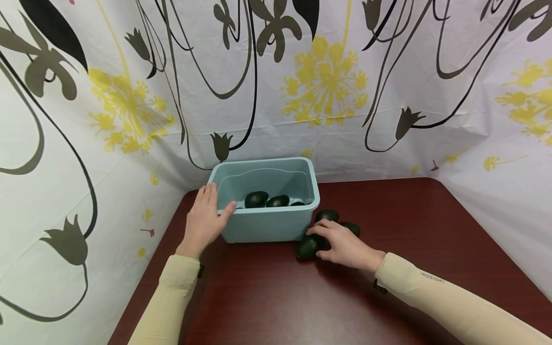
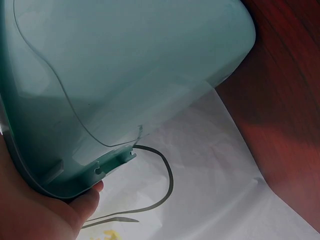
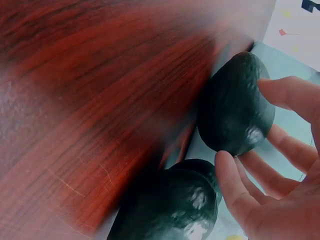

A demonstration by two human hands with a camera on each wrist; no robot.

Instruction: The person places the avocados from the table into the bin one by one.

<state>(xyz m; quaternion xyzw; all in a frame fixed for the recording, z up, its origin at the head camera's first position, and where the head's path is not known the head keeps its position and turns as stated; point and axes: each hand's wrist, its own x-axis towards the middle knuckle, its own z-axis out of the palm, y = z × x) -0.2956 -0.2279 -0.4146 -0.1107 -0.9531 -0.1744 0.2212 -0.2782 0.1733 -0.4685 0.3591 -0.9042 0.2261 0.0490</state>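
A pale blue-green plastic bin [image 1: 263, 225] stands on the table with several dark green avocados inside, one avocado [image 1: 256, 199] showing near the middle. My left hand [image 1: 203, 218] grips the bin's front left corner, thumb over the front rim. In the left wrist view, that hand [image 2: 45, 215] wraps the rim. Beside the bin's right end, my right hand [image 1: 345, 244] holds the nearest avocado [image 1: 307, 248] between thumb and fingers. The right wrist view shows this avocado [image 3: 235, 105] against the fingertips. More avocados, including one [image 1: 326, 214], lie just behind, partly hidden by the hand.
The dark red-brown table [image 1: 409, 220] extends to the right and front of the bin. A white fabric sheet [image 1: 457, 120] with floral print hangs behind and along both sides, close to the bin's back.
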